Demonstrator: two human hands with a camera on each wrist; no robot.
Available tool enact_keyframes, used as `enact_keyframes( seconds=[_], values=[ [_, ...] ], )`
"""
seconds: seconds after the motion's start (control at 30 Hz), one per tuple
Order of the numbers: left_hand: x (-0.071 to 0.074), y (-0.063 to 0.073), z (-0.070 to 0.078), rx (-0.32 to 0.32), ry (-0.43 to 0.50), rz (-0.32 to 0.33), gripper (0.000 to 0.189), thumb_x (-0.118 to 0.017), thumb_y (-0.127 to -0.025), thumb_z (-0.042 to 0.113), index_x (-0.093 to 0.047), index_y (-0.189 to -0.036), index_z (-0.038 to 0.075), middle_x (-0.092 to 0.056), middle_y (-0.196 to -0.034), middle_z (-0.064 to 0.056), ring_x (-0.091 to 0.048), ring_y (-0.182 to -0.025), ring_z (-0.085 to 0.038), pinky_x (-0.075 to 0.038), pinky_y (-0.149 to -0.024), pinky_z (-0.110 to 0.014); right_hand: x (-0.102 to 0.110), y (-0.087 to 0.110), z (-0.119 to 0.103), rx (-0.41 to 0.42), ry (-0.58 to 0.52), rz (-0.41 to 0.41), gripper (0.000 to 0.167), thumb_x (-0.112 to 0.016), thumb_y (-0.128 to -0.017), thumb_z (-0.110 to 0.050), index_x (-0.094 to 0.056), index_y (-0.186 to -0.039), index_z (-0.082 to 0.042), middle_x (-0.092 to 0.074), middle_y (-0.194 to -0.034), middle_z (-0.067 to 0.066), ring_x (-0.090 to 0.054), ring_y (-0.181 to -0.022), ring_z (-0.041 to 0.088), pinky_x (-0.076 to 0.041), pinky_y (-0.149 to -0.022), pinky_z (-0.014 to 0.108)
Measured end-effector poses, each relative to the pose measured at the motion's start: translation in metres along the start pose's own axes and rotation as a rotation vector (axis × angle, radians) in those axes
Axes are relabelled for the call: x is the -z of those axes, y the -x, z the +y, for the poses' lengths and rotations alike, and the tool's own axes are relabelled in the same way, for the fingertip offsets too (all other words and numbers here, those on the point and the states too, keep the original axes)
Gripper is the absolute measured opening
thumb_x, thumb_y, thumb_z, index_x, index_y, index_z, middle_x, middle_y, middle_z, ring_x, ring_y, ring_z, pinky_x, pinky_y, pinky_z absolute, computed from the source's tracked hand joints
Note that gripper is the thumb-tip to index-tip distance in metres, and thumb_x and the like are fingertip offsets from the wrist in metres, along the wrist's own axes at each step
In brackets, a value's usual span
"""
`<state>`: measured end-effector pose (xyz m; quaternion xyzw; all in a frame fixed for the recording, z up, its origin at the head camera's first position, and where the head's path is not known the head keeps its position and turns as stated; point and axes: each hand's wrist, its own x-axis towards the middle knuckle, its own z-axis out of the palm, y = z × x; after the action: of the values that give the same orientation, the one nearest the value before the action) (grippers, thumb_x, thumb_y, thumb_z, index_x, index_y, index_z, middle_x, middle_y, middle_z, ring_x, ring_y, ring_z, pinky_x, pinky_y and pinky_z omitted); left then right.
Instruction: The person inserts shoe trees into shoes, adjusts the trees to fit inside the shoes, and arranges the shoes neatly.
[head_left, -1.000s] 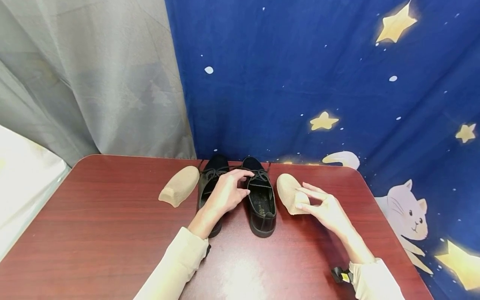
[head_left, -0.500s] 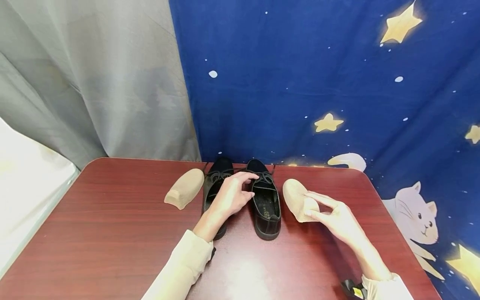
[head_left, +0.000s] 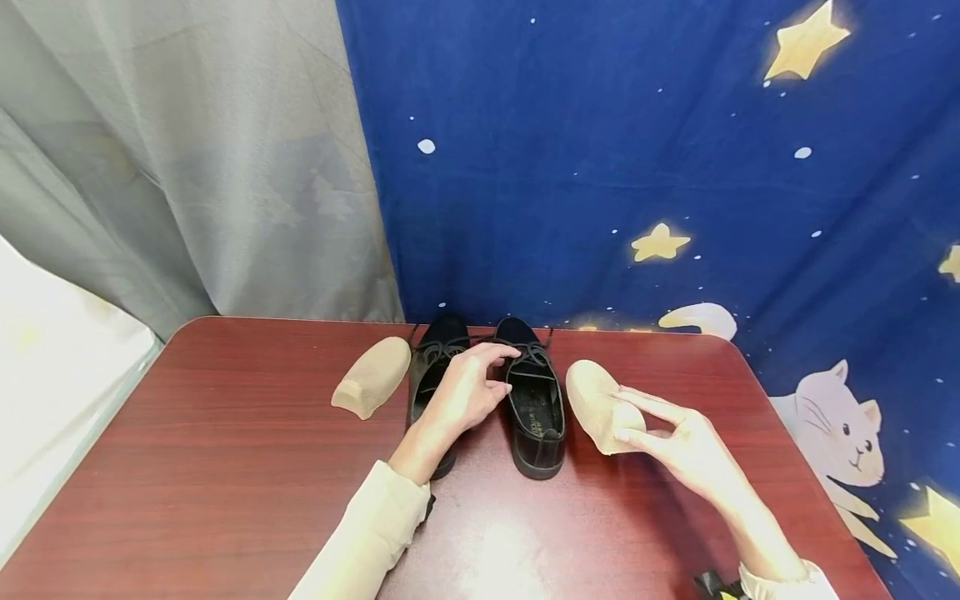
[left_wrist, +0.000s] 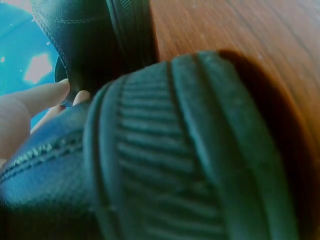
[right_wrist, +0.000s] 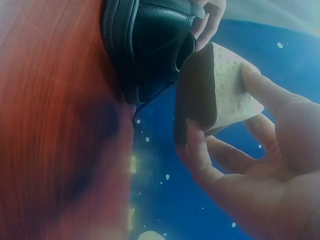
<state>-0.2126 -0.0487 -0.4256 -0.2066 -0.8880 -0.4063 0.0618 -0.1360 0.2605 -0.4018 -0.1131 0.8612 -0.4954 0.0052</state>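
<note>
One loose beige insert [head_left: 373,377] lies on the red-brown bench [head_left: 247,442], toe end towards one o'clock. Just beside it, at three o'clock, stands the first black shoe [head_left: 432,362], partly hidden by the left hand [head_left: 474,390], whose bent fingers meet the second black shoe [head_left: 536,408]; whether they grip it I can't tell. At that shoe's three o'clock, the right hand [head_left: 688,446] pinches the other beige insert [head_left: 598,410] from four o'clock
</note>
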Motion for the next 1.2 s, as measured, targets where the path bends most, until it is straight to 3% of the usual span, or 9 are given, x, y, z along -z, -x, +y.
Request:
enact_keyframes(
  seconds=[0.47,1.03,1.2],
  values=[
    [0.002,-0.001,0.000,-0.024,-0.007,0.019,0.048,-0.076,-0.081,0.003,-0.067,-0.127,0.017,-0.063,-0.127,0.000,-0.065,-0.108,-0.014,-0.055,-0.078,-0.023,-0.001,0.008,-0.013,0.008,-0.016,-0.029,0.055,-0.081,-0.083,-0.017,-0.063,-0.135,-0.014,-0.064,-0.132,-0.001,-0.070,-0.097,0.012,-0.056,-0.081,0.023],
    [0.001,0.000,-0.002,-0.040,-0.008,0.010,0.046,-0.074,-0.084,0.003,-0.066,-0.127,0.016,-0.062,-0.127,-0.001,-0.065,-0.108,-0.016,-0.056,-0.078,-0.025,0.000,0.016,-0.031,0.088,-0.115,-0.197,0.053,-0.074,-0.087,-0.003,-0.059,-0.137,-0.002,-0.063,-0.133,-0.007,-0.071,-0.097,0.016,-0.057,-0.081,0.028],
    [0.001,0.000,-0.002,-0.041,-0.001,0.006,0.045,-0.071,-0.086,0.002,-0.066,-0.128,0.016,-0.062,-0.128,-0.001,-0.065,-0.109,-0.018,-0.056,-0.079,-0.027,0.003,0.013,-0.037,0.107,-0.092,-0.234,0.051,-0.074,-0.087,-0.003,-0.060,-0.137,-0.003,-0.063,-0.134,-0.004,-0.067,-0.103,0.009,-0.057,-0.081,0.028]
  ],
)
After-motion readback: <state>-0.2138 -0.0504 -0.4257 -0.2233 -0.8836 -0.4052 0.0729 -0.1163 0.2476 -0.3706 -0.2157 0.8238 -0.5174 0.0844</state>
